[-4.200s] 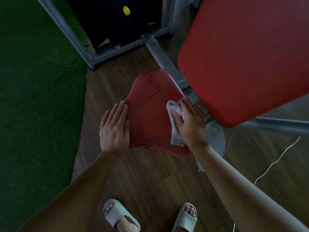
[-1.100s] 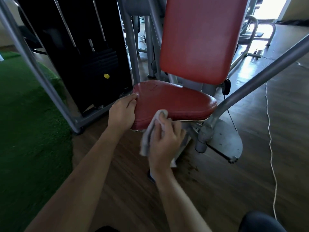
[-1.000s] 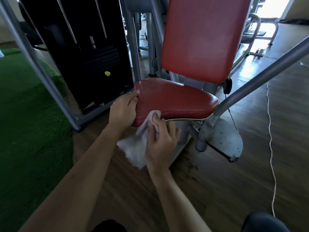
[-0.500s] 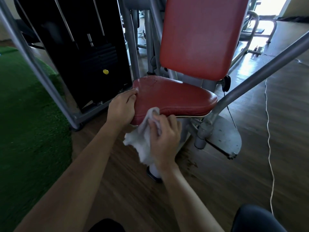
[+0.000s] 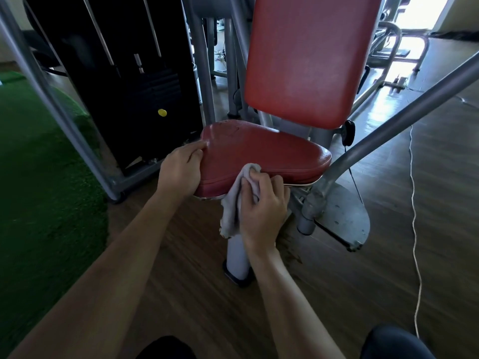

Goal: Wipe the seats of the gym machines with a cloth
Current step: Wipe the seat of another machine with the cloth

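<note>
Wiping of the seat (image 5: 259, 151) front edge is in hand: the cloth (image 5: 233, 203) is pressed there, bunched in the right hand (image 5: 261, 208). The seat's left edge is gripped by the left hand (image 5: 180, 171). A sweep along the rim is called for next.

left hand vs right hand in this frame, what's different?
The left hand is bare and grips the red seat at its left edge; the right hand holds a grey cloth. The left hand sits higher, the right hand lower, at the front rim. Both work on the same seat.
</note>
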Available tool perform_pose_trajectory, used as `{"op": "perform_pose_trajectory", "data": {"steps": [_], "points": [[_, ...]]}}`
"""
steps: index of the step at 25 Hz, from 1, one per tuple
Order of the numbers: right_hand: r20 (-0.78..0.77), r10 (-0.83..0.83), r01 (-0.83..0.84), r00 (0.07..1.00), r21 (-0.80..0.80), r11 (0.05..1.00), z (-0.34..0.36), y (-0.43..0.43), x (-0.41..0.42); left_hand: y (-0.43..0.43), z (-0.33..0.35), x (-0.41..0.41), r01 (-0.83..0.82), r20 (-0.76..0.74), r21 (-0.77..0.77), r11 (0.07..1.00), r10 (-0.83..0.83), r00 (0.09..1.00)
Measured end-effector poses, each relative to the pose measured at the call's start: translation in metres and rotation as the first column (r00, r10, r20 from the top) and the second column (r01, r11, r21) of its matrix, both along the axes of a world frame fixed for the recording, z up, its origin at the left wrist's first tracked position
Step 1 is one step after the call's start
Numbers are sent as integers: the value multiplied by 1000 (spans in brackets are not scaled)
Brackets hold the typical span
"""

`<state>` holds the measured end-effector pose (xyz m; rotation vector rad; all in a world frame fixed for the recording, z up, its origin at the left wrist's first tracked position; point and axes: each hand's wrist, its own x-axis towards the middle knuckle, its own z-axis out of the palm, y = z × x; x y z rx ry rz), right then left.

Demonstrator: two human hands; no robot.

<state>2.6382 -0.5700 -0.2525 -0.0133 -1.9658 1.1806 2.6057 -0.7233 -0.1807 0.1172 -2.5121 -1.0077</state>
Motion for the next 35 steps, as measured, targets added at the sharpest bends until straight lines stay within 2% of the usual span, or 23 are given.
{"op": "perform_pose_trajectory", "data": {"steps": [2,6,8,10,12,14,17,19,24,28,32,35], "points": [[48,-10,12,999,-43,999,1,-4,2,1,0,-1,-5,-25,10,1000,5,1000],[80,106,-107,991,17,994,6,18,5,7,7,5,-7,-29,3,1000,7,1000],[96,81,-78,992,-40,996,5,39,8,9,7,11,-55,-116,-141,988,39,992],[139,34,-20,990,-100,995,6,64,10,15,8,16,-131,-243,-363,922,42,969],[172,-9,29,985,-113,993,5,85,7,30,13,17,-121,-271,-484,867,-17,962],[183,-30,55,983,-131,990,6,103,-3,54,22,17,-19,-176,-558,829,-96,980],[205,-61,98,977,-176,980,6,111,-19,90,25,10,216,89,-650,729,-209,974],[202,-65,102,977,-176,979,6,100,-23,101,21,0,299,215,-682,667,-208,954],[58,-89,91,994,-44,995,-7,69,-21,92,13,-7,283,209,-765,578,-192,959],[29,-119,120,992,-11,993,-16,90,-28,91,15,-7,274,188,-765,583,-205,960],[48,-162,166,986,-106,980,-20,105,-33,89,15,-8,293,217,-742,603,-199,956],[-22,-105,104,994,-41,994,-15,82,-28,87,15,-10,305,218,-733,608,-215,952]]}}
